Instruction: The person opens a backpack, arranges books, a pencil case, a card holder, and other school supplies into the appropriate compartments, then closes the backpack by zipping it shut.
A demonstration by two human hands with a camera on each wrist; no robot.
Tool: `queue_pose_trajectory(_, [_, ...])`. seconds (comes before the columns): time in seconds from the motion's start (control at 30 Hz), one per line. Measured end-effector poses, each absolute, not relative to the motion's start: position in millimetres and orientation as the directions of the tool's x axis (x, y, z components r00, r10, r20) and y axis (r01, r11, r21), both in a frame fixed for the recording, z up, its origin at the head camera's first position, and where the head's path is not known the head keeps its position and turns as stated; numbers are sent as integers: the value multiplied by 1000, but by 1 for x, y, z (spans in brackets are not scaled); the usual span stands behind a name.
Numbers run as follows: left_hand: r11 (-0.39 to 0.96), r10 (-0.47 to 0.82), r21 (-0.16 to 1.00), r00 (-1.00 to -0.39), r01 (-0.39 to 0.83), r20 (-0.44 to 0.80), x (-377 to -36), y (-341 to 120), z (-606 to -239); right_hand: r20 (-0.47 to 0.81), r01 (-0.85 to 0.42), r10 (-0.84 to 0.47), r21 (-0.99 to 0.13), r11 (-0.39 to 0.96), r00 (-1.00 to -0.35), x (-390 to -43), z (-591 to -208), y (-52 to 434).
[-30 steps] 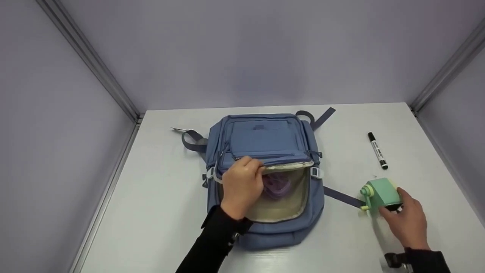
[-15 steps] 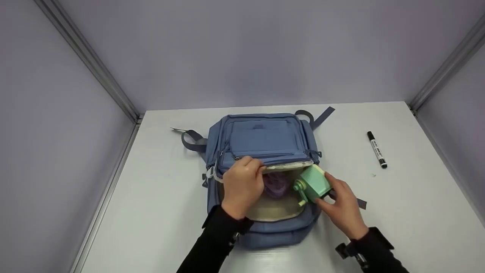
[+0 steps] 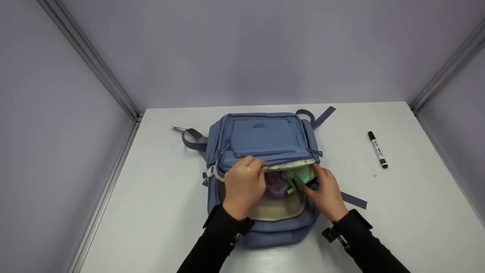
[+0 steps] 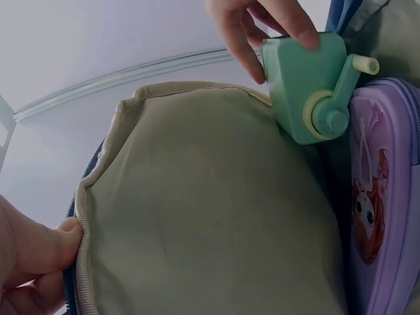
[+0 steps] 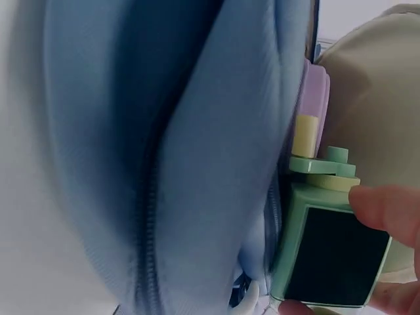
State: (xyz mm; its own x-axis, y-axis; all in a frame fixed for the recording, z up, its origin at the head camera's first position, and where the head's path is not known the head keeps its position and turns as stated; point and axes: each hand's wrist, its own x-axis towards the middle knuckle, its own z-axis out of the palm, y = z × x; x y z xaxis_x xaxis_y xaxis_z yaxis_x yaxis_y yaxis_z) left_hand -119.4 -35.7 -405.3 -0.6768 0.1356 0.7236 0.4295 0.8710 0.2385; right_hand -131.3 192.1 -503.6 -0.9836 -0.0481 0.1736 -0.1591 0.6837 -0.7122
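Soft even light; blurred wrist close-ups.

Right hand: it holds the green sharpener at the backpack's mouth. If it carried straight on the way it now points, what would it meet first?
Probably the purple case, which lies beside the sharpener that the right hand holds inside the backpack; depth is unclear.

Both arms reach forward in black sleeves, close side by side. The left hand [image 3: 244, 185] has its fingers curled and its thumb pinching. The right hand [image 3: 326, 191] lies just beside it, fingers bent in a grip, wrist turned inward
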Motion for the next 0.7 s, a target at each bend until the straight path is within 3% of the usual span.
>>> queue_pose_trajectory(0.17, [871, 142, 227, -667, 435, 732, -119, -35, -406, 144, -163, -82, -739, 654, -986, -144, -507, 185])
queue_pose_trajectory(0.53, [867, 144, 235, -672, 440, 727, -119, -33, -410, 249, -227, -51, -750, 621, -967, -158, -519, 173])
queue_pose_trajectory(0.7, [869, 137, 237, -671, 435, 728, -121, -34, -410, 237, -243, -88, -779, 578, -968, -158, -516, 175])
